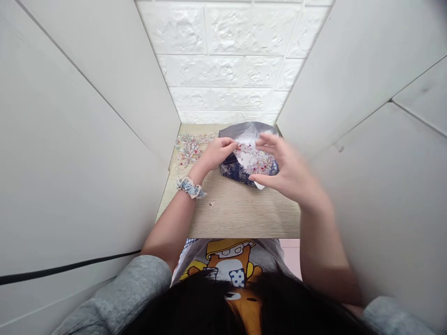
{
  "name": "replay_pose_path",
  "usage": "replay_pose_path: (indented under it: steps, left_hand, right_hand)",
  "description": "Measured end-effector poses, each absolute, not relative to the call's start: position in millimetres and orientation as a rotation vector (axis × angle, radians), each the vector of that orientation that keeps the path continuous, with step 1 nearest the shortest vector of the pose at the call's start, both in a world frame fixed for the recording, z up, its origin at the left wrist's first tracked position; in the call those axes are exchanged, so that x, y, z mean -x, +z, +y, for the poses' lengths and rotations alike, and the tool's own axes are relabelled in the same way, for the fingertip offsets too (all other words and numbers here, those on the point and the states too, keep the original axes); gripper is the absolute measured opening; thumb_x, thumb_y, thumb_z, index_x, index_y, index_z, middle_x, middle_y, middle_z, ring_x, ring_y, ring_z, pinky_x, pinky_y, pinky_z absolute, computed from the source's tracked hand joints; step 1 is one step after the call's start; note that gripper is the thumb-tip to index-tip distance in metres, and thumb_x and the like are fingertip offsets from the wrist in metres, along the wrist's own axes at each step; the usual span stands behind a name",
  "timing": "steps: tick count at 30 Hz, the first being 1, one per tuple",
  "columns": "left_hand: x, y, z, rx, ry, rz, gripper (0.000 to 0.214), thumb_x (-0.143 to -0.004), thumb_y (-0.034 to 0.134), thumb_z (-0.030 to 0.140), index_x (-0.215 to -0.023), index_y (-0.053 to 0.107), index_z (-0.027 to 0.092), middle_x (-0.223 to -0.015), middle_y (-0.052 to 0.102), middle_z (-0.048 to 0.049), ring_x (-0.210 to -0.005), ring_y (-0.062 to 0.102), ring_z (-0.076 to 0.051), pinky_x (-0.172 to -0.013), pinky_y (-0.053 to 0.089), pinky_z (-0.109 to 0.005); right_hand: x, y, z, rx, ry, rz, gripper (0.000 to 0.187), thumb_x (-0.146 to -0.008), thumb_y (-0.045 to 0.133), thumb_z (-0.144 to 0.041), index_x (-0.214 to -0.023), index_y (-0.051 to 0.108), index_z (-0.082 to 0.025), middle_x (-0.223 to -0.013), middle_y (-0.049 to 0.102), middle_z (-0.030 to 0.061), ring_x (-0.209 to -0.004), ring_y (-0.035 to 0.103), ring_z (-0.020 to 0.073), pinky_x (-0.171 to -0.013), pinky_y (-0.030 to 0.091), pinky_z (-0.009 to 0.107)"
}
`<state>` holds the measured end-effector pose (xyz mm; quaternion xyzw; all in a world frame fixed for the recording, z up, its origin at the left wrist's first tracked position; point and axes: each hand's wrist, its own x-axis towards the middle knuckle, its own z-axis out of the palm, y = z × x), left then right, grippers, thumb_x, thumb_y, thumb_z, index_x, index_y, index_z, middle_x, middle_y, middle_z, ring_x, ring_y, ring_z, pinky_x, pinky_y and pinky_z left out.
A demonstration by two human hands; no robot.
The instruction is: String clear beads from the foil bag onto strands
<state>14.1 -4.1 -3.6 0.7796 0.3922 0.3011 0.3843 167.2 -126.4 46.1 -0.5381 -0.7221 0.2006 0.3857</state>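
An open pouch point(237, 173) with a silvery lining and dark blue patterned fabric lies at the back of the table. Inside it are many small clear, pink and red beads point(262, 163) on a white sheet. My left hand point(220, 152) is at the pouch's left side, thumb and fingers pinched together; what they hold is too small to make out. Over the pouch's right side, my right hand point(279, 160) has its thumb and fingers spread wide, with nothing visible between them. It is slightly blurred. More beads, seemingly in strands point(190, 148), are heaped left of the pouch.
A tiny metallic-looking piece point(212, 204) lies on the wooden table point(240, 214) near its front. White panels point(132, 93) close in on both sides, and a white brick-patterned wall point(226, 70) stands behind. A black cable point(70, 266) runs along the left panel.
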Motion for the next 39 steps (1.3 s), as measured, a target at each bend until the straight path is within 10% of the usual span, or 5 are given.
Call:
replay_pose_path:
  steps: [11,18,39]
  left_hand:
    - [-13,-1,-4,-1.902,0.734,1.041,0.03,-0.073,0.042,0.037,-0.071,0.059,0.013,-0.058,0.049,0.0016,-0.054,0.04,-0.007,-0.053,0.031,-0.021]
    - [-16,3,-9,-1.756,0.684,0.914,0.023,-0.075,0.041,0.032,-0.072,0.054,0.013,-0.05,0.047,0.0026,-0.047,0.045,-0.006,-0.051,0.036,-0.02]
    - [-19,22,-26,-1.859,0.589,0.991,0.021,-0.071,0.039,0.026,-0.064,0.056,0.016,-0.045,0.035,0.005,-0.04,0.028,-0.005,-0.043,0.025,-0.02]
  right_hand:
    - [-181,-23,-78,1.662,0.625,-1.943,0.07,-0.057,0.064,-0.035,-0.12,0.037,-0.017,-0.116,0.047,0.0113,-0.103,0.047,0.0228,-0.086,0.039,0.037]
    - [-188,-10,-57,1.936,0.392,-2.126,0.022,-0.074,0.045,-0.017,-0.091,0.059,-0.017,-0.093,0.06,0.0085,-0.087,0.054,0.0196,-0.077,0.039,0.031]
    - [-173,-29,-57,2.097,0.288,-2.183,0.018,-0.075,0.042,-0.016,-0.075,0.059,-0.016,-0.085,0.058,0.0088,-0.077,0.054,0.017,-0.063,0.037,0.027]
